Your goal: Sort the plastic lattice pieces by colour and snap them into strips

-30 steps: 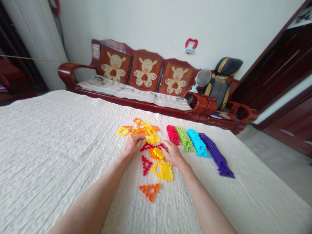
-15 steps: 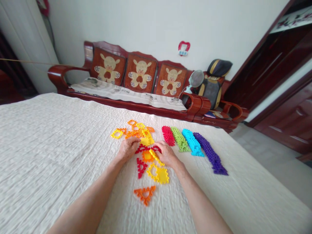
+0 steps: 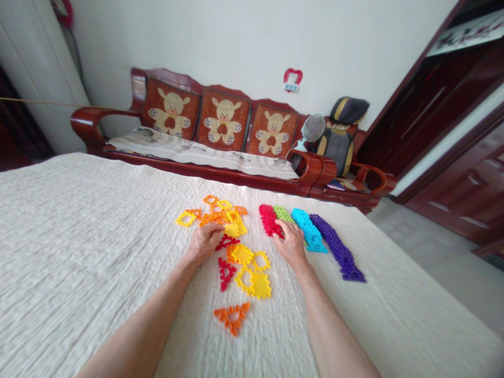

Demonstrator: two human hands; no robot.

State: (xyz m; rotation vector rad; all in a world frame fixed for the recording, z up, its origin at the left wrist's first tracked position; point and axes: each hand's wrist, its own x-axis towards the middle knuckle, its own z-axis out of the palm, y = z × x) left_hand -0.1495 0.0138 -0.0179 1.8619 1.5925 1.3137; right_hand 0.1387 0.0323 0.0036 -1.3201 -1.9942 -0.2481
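My left hand (image 3: 203, 243) rests curled on the edge of an orange and yellow heap of toothed plastic shape pieces (image 3: 220, 218), and a dark red piece (image 3: 227, 242) lies just right of it. My right hand (image 3: 291, 243) sits on a red stack (image 3: 268, 219) and a green stack (image 3: 282, 213), hiding part of both. Beside them lie a cyan stack (image 3: 309, 231) and a purple stack (image 3: 336, 248). Between my hands and below lie a red triangle (image 3: 225, 273), yellow squares (image 3: 260, 285), and an orange triangle (image 3: 231, 318).
Everything lies on a white quilted bedspread (image 3: 86, 262). Beyond its far edge stands a dark red wooden settee (image 3: 205, 170) with bear-pattern cushions (image 3: 223, 119). A small fan (image 3: 314, 128) and a padded seat cushion (image 3: 337, 142) stand at its right end.
My right hand has moved right, from the middle pieces onto the red and green stacks. A yellow strip it held near the middle no longer shows there, and yellow pieces now lie uncovered. My left hand barely moved.
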